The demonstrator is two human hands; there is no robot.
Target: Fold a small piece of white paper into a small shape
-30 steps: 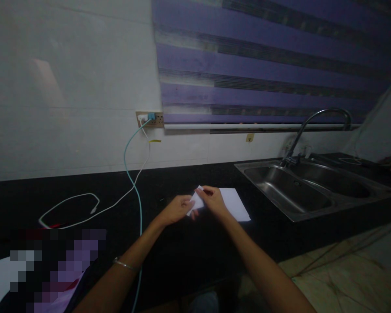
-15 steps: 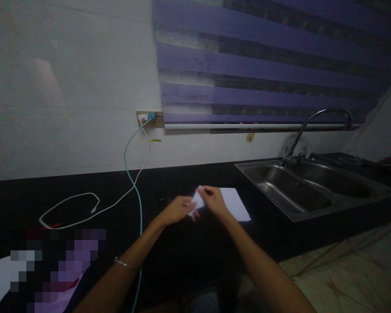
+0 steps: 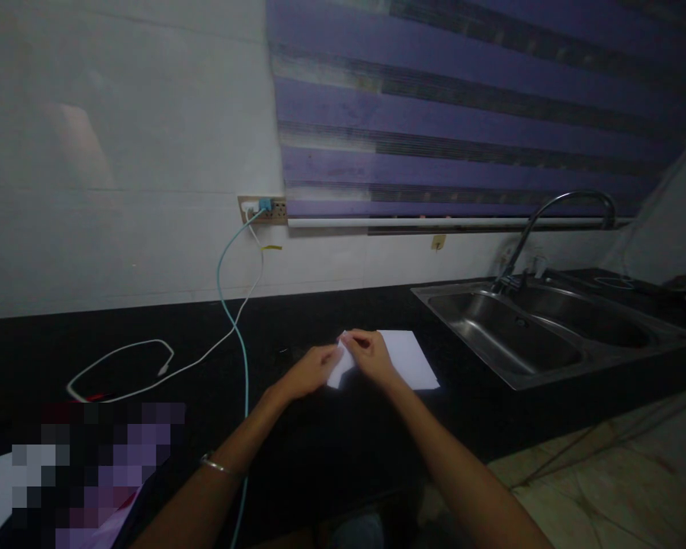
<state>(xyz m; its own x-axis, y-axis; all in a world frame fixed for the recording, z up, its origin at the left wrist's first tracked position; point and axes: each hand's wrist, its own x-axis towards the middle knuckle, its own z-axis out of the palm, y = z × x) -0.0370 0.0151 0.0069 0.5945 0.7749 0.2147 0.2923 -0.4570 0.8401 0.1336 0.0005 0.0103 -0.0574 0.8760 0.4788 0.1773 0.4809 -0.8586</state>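
Between my two hands is a small piece of folded white paper [image 3: 339,371], close above the dark counter. My left hand [image 3: 314,370] has its fingers closed on the paper's left side. The closed fingertips of my right hand [image 3: 370,354] pinch its upper edge, near the left fingertips. Part of the paper is hidden behind the fingers. White sheets of paper [image 3: 408,360] lie on the counter just right of my right hand, their left part covered by it.
A steel double sink [image 3: 506,366] with a curved faucet [image 3: 568,195] is set in the counter [image 3: 297,457] at right. A teal cable [image 3: 245,381] and a white cable [image 3: 120,398] run from the wall socket [image 3: 280,210]. A pixelated patch covers the lower left.
The folded paper has turned and come down slightly, its lower end now pointing toward me. My fingertips have drawn closer together at its top edge. The loose sheets have stayed in place.
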